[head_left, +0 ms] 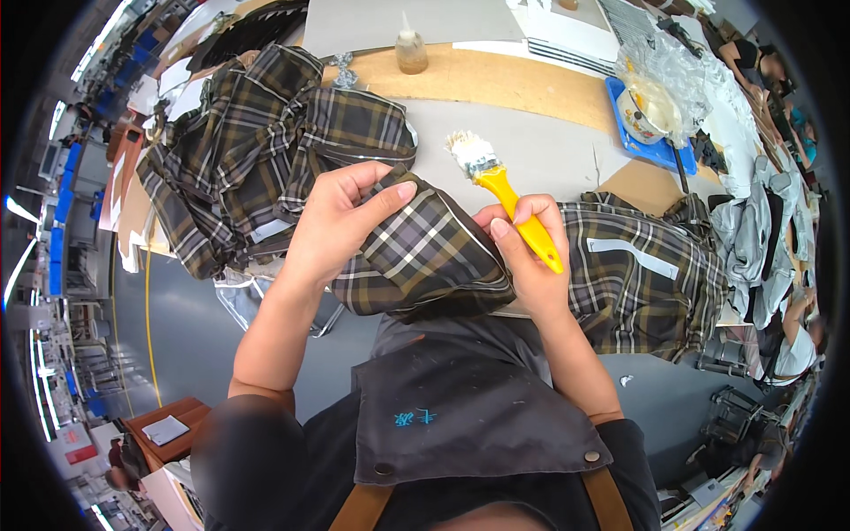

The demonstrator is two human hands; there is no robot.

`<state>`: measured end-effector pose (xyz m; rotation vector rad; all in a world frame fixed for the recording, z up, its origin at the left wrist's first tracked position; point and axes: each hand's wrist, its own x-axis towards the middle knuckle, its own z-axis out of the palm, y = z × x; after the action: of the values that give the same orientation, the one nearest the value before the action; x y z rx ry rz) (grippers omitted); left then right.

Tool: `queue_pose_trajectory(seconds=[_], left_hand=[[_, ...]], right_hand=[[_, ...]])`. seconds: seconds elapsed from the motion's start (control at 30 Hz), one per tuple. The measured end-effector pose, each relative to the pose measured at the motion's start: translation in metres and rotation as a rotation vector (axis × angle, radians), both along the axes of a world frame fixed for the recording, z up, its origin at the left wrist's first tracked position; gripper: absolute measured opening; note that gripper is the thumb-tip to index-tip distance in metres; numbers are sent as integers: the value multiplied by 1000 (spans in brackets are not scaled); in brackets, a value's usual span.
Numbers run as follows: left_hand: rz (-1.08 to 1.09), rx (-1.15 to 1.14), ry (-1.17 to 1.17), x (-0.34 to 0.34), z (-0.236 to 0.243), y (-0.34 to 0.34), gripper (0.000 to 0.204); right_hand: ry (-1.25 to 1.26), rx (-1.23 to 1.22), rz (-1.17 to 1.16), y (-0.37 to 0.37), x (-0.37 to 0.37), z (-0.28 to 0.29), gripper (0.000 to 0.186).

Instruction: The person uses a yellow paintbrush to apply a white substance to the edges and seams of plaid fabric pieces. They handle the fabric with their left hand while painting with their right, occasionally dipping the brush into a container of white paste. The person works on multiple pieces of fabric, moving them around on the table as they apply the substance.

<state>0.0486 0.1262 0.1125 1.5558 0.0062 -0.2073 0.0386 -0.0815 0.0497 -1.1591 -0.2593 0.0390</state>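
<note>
A dark plaid fabric piece [427,237] hangs between my two hands over the table's near edge. My left hand [341,217] pinches its upper left corner, thumb on top. In my right hand [536,257] lies a yellow-handled brush [522,217], its bristles pointing up and left and caked with white paste. The fingers of that hand also meet the fabric's right edge; how firmly they grip it is partly hidden. On the left rests a heap of plaid fabric [239,150]. To the right lies more plaid fabric [637,274] with a pale strip [633,257] on it.
Beyond my hands a squeeze bottle [411,51] of brownish liquid stands on the table [496,80]. At the right, a blue tray [642,146] holds a white tub [645,115] beside clear plastic. Grey garments [761,234] hang farther right. Other people [761,62] are beyond.
</note>
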Motion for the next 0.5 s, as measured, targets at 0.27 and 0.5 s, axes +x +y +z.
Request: queue_pose_trajectory(seconds=[0.27,0.5], left_hand=[[11,-50,17,4,0,-3,10],[69,-26,-30,0,1,-6,14]], right_hand=[[-43,-106,-71,2,-1,-6,22],[-165,-135,-180,-5,3,5,11]])
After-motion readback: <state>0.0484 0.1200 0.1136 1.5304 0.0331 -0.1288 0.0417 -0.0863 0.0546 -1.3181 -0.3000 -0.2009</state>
